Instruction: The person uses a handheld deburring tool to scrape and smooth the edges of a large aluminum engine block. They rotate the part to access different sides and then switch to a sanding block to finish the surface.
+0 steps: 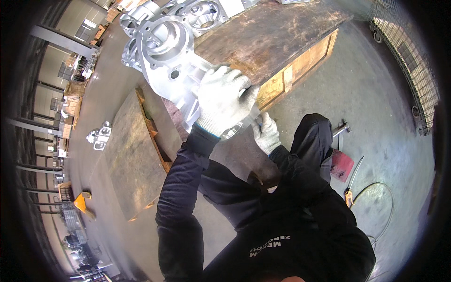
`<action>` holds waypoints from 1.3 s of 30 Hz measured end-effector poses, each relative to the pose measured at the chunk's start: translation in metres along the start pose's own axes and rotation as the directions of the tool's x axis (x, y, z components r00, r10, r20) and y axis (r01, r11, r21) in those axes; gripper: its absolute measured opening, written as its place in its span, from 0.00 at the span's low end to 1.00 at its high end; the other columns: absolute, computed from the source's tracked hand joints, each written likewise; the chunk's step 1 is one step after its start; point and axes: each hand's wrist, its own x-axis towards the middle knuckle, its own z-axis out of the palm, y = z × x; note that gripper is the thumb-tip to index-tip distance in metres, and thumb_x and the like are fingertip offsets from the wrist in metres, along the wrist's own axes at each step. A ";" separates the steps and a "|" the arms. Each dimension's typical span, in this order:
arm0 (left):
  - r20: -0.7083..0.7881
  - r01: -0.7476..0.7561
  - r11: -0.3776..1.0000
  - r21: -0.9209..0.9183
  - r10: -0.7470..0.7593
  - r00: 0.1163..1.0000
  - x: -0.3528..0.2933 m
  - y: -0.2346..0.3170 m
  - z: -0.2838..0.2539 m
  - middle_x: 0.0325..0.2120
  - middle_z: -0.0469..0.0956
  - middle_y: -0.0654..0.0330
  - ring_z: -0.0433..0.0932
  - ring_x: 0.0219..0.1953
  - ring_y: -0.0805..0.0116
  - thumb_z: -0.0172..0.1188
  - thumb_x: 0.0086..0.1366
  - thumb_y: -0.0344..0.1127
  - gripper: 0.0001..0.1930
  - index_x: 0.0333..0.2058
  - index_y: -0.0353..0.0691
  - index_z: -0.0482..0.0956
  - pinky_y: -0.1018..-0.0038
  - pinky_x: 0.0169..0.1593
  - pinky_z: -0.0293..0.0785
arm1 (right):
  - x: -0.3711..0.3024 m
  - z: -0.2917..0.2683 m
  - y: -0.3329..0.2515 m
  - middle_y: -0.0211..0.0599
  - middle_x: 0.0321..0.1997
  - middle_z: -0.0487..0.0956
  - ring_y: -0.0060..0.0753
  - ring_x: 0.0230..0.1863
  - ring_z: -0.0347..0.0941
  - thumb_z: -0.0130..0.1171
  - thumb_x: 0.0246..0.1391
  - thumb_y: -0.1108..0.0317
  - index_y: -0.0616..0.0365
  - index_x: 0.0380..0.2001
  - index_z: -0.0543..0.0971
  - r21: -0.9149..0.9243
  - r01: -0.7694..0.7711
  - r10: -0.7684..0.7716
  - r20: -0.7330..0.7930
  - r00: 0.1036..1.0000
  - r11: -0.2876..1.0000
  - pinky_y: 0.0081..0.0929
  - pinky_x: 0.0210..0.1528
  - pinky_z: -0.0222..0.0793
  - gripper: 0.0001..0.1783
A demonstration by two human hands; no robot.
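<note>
A large silvery metal casting, with a wide round bore and bolt holes, slants across the upper middle toward me. My left hand, in a white knitted glove, lies over its near end with the fingers curled round it. A rounded, shiny metal end shows below that hand. Just to the right and lower, my right hand, also gloved, has its fingers closed by the same end of the casting. Whatever is between those fingers is hidden.
A worn brown workbench top supports more castings behind. A wooden board lies left. Right of my knee are a hammer, a red piece and a hose. A wire cage cart stands far right.
</note>
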 end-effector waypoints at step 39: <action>0.069 0.019 0.992 -0.126 -0.010 0.998 0.008 -0.005 -0.002 0.30 0.85 0.57 0.84 0.39 0.54 0.76 0.54 0.33 0.07 0.30 0.40 0.88 0.60 0.48 0.78 | 0.001 0.032 0.004 0.43 0.37 0.76 0.55 0.43 0.75 0.62 0.47 0.77 0.56 0.51 0.74 -0.042 -0.049 0.040 -0.191 0.981 0.998 0.48 0.50 0.74 0.25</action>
